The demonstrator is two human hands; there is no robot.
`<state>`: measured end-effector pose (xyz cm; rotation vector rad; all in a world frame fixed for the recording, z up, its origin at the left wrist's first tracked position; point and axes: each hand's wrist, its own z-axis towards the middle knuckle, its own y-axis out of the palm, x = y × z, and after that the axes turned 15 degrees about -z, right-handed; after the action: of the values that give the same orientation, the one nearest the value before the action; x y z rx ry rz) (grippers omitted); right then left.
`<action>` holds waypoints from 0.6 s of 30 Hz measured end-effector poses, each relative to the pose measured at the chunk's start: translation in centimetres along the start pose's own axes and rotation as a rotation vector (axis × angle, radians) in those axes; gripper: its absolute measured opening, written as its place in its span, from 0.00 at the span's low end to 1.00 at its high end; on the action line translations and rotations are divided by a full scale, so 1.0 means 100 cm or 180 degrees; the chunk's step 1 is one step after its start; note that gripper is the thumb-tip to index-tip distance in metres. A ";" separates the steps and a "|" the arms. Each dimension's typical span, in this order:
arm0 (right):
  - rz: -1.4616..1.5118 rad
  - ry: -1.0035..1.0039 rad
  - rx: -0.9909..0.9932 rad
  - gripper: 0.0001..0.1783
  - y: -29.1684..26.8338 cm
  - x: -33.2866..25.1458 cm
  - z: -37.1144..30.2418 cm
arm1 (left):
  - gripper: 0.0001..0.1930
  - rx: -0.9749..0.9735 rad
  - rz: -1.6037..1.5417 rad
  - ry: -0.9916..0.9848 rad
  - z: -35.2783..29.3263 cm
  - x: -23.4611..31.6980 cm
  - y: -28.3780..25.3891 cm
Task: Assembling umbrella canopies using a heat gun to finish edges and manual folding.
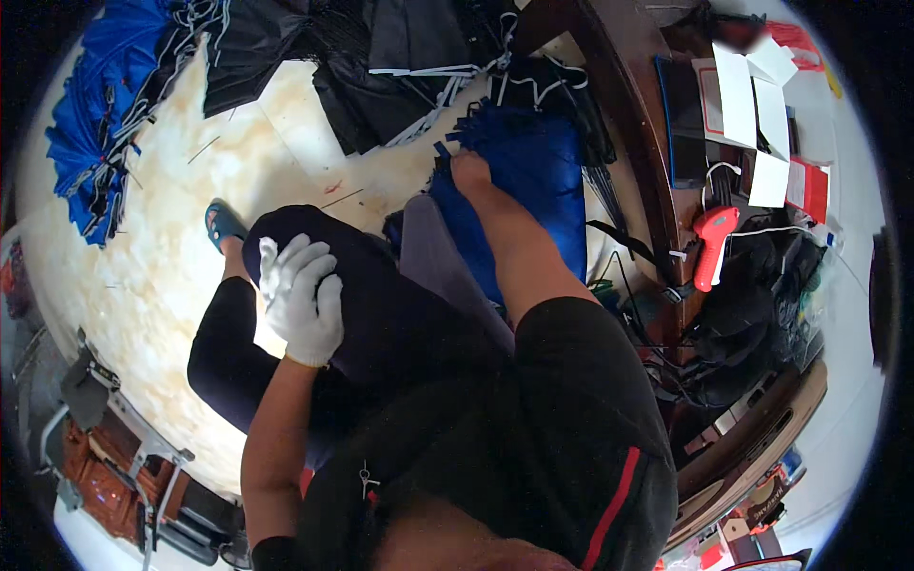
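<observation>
My left hand (pixel 307 303) wears a white knit glove and is raised over my dark-trousered left knee. Its fingers are loosely bent and apart, and nothing shows in them. Reaching forward, my bare right hand (pixel 469 173) is closed at the far left edge of a pile of blue fabric (pixel 538 176). The fingertips are partly hidden there, beside short blue straps (pixel 442 152). This blue pile lies just right of my legs, with a grey-purple cloth (pixel 440 249) along its near left side.
Black fabric pieces with white edging (pixel 419 38) spread across the far floor. Crumpled blue fabric (pixel 86 143) lies far left. At right, a dark wooden table (pixel 633 86) carries an opened white box (pixel 762 114) and a red handheld scanner (pixel 714 243). A metal-framed chair (pixel 143 466) stands lower left.
</observation>
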<state>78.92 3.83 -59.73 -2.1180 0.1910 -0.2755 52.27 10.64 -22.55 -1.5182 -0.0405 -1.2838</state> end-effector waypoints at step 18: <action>0.0319 0.0156 -0.0276 0.08 -0.018 0.030 -0.247 | 0.07 -0.0028 0.0113 0.0106 -0.009 0.019 0.003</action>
<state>75.20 -16.04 -45.03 -2.1808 0.3426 -0.2640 52.59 8.78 -21.54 -1.4984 0.0138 -1.2822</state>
